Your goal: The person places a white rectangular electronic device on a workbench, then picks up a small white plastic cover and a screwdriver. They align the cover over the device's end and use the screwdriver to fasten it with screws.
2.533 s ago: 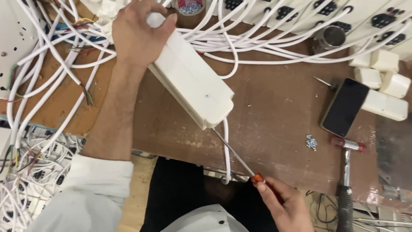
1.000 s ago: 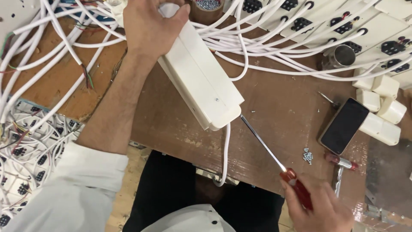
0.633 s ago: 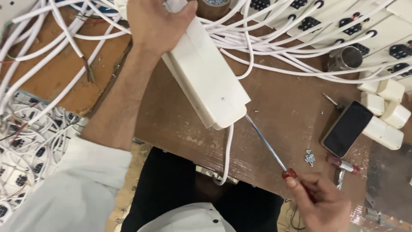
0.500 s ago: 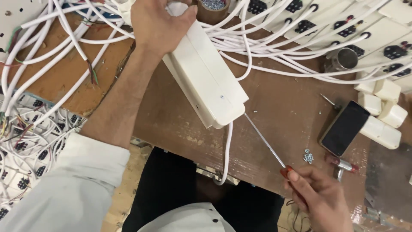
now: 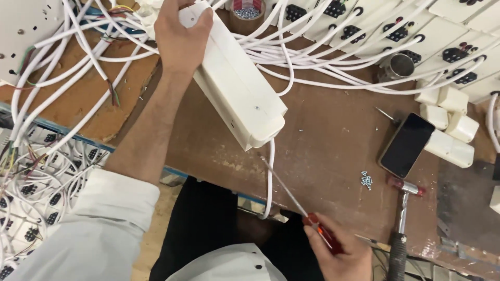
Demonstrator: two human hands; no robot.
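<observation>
My left hand grips the far end of a long white power-strip casing, holding it tilted with its near end raised off the brown table. A white cable hangs from that near end over the table's front edge. My right hand holds a red-handled screwdriver low at the front; its thin shaft slants up-left and its tip meets the casing's near end.
Tangled white cables and several white socket strips fill the back. A black phone, white plug blocks, small screws, a hammer, a metal cup and a tape roll lie right and behind.
My right hand swung the screwdriver out to the right, away from the casing, then brought its tip back to the casing's near end. My left hand kept its grip.
</observation>
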